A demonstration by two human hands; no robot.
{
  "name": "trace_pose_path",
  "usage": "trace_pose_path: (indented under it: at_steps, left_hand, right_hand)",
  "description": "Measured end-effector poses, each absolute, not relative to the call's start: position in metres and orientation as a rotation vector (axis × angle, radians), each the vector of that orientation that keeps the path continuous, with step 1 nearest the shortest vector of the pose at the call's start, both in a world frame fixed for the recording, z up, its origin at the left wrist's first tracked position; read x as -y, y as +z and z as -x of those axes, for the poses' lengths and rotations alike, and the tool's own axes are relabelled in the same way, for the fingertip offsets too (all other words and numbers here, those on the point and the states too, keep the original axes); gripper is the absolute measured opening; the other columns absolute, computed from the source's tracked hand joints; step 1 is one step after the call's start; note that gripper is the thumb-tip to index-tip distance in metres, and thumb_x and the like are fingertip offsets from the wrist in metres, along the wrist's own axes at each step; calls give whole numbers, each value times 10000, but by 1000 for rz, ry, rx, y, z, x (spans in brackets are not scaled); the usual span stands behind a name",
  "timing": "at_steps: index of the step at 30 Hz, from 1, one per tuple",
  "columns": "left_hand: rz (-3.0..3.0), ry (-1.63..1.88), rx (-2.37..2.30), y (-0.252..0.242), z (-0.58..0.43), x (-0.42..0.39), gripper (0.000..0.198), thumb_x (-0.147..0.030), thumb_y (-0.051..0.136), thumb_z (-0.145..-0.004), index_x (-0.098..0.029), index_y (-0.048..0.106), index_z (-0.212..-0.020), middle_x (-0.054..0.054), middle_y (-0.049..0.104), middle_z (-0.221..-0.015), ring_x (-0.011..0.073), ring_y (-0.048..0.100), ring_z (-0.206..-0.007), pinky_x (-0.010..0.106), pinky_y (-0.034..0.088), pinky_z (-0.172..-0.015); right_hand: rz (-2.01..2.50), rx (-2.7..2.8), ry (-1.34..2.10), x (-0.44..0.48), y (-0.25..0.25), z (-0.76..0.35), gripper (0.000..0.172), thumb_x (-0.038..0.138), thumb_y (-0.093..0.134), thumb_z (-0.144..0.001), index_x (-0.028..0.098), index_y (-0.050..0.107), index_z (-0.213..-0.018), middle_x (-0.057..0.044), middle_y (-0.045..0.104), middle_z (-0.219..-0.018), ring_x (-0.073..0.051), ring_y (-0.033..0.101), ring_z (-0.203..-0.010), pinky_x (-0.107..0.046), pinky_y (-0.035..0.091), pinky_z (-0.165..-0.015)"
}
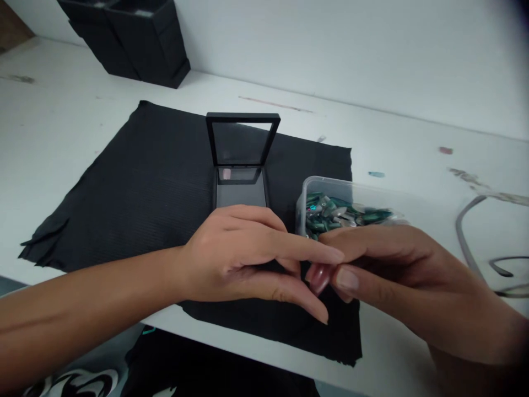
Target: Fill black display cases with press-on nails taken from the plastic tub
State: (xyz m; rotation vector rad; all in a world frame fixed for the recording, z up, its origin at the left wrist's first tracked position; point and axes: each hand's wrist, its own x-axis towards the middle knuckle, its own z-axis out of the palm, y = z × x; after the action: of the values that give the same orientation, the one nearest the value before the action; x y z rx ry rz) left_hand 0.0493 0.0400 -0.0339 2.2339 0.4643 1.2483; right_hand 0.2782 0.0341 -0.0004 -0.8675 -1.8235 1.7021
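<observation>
The pink piece [319,278] sits between my two hands, over the near right part of the black cloth [136,182] and just in front of the clear tub [303,207]. Its shine suggests a hard, slick surface; I judge it light, stiff and apt to skid, perhaps liable to crack if squeezed hard. Gripping its side edges looks surest. My right hand [397,281] comes in from the right, fingers curled, thumb and fingertips closed on the piece's right end. My left hand [248,251] reaches across from the left, palm down, thumb and forefinger spread around the piece; whether another finger touches it, I can't tell. Beyond stands the open case [243,116].
</observation>
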Motion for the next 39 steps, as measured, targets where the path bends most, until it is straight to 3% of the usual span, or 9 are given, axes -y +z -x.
trace_pose_path:
  at_steps: [5, 8, 14, 20, 23, 27, 32, 35, 39]
  left_hand:
    - [-2266, 1234, -509, -32, -46, -40, 252, -333, 793, -884, -194, 742, -1087, -66, 774, -719, 76, 721, -697, 176, 630, -771]
    - [-2301, 1214, -542, -31, -38, -43, 224, -405, 752, -924, -244, 754, -1080, -82, 763, -679, 73, 725, -648, 174, 625, -696]
    - [-2552, 1266, -592, -29, -8, -73, 266, -463, 810, -872, -292, 762, -1068, -76, 741, -628, 92, 704, -562, 205, 550, -543]
    - [-2798, 997, -984, -35, 22, -100, 274, -534, 746, -917, -346, 773, -1114, -58, 757, -701, 97, 678, -579, 228, 464, -524]
    - [-2696, 817, -1217, -38, 21, -101, 326, -582, 711, -920, -343, 779, -1130, -50, 755, -716, 117, 671, -604, 239, 433, -549]
    - [-2411, 638, -1570, -38, 10, -98, 361, -510, 744, -900, -304, 771, -1195, -38, 744, -736, 133, 651, -654, 256, 431, -641]
    - [-2201, 443, -1609, -40, 4, -100, 386, -549, 770, -854, -318, 787, -1163, -29, 725, -754, 141, 623, -661, 275, 401, -627]
    - [-2206, 421, -1624, -41, 4, -101, 376, -554, 770, -851, -329, 791, -1151, -30, 712, -747, 143, 617, -659, 281, 386, -609]
    - [-2255, 400, -1682, -39, 3, -100, 373, -560, 774, -846, -334, 792, -1142, -29, 676, -704, 148, 602, -646, 284, 358, -584]
  right_hand:
    - [927, 1830, 1672, -34, -1, -279, 196, 206, 702, -960, 347, 838, -977, 22, 655, -660, -106, 544, -568, -199, 444, -502]
    - [1016, 1829, 1643, -33, -1, -282, 142, 315, 684, -994, 352, 818, -968, 24, 641, -652, -103, 519, -566, -202, 414, -495]
    - [1140, 1688, 1397, -26, -7, -283, 102, 396, 723, -976, 372, 808, -926, 22, 632, -704, -102, 498, -597, -207, 415, -512]
    - [1036, 1596, 1347, -26, -18, -286, 337, 522, 563, -1048, 327, 819, -947, -21, 620, -708, -151, 528, -642, -284, 456, -564]
    - [1045, 1597, 1418, -26, -23, -289, 478, 615, 446, -1064, 328, 819, -984, -19, 609, -708, -163, 528, -642, -310, 460, -582]
    - [1092, 1605, 1496, -25, -24, -295, 647, 745, 308, -1032, 344, 815, -1001, -17, 607, -707, -171, 530, -635, -325, 469, -597]
    - [1066, 1646, 1643, -29, -23, -297, 508, 711, 432, -1027, 367, 805, -1006, 3, 626, -709, -151, 540, -615, -277, 478, -566]
    - [1031, 1644, 1849, -32, -25, -297, 583, 768, 389, -1004, 354, 799, -986, -4, 641, -727, -147, 527, -587, -268, 480, -535]
    - [1068, 1666, 1782, -33, -29, -303, 582, 794, 426, -974, 342, 792, -982, -15, 650, -750, -169, 566, -650, -281, 516, -596]
